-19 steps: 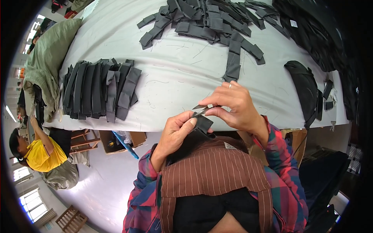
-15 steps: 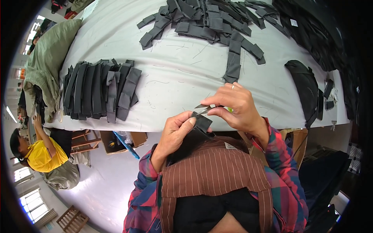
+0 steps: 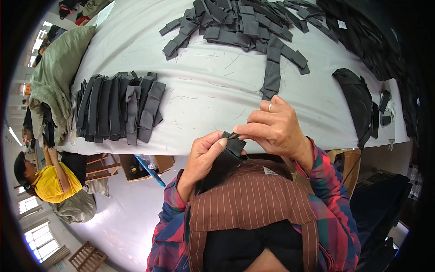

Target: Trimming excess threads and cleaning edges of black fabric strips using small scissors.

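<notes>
At the white table's near edge, my left hand grips a dark grey fabric strap that hangs down against my striped apron. My right hand, a ring on one finger, is closed, and its thumb and forefinger pinch the strap's upper end, touching my left thumb. I cannot tell whether my right hand also holds a small tool.
A row of folded dark straps lies at the table's left, a loose heap of straps at the back, one single strap just beyond my hands. A black bag sits right, a green cloth bundle left. A person in yellow crouches below left.
The thin silvery tip seen between my fingertips earlier no longer shows. My right fingers have closed down onto the strap's end, and both hands stay at the table edge.
</notes>
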Demonstrator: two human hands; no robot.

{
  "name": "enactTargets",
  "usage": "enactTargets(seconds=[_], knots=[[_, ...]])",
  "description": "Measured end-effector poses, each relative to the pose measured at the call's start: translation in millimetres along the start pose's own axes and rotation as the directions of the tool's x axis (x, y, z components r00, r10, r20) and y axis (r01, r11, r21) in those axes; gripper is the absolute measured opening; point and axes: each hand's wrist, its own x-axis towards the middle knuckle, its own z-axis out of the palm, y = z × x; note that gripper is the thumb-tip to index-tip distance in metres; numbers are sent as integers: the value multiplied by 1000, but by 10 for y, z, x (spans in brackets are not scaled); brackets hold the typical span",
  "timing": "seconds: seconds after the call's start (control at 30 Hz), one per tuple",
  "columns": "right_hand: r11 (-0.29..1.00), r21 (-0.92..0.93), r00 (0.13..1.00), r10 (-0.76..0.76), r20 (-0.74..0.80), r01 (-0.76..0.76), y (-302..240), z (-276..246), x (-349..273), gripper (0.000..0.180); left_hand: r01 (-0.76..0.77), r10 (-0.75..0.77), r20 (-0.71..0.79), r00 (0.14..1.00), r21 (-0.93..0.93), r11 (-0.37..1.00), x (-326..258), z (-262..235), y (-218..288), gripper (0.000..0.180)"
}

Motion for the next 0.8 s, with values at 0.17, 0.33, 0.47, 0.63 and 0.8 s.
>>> enactTargets(seconds=[0.17,0.33,0.47,0.63,0.8], knots=[[998,22,998,51,-22,-51,6,12,-23,22,-38,37,19,999,67,997,14,-26,7,32],[562,707,847,523,99,-430,-152,31,-10,31,-149,163,-41,986,236,960,8,-34,207,19],[535,748,899,394,191,-393,-288,-77,104,47,-298,383,-13,924,604,739,69,57,578,14],[736,626,945,328,2,-257,-306,113,86,35,-558,703,167,691,742,372,321,-47,525,27],[785,522,938,333,99,-334,-334,267,-76,25,-441,747,-25,664,794,418,378,-198,25,32]])
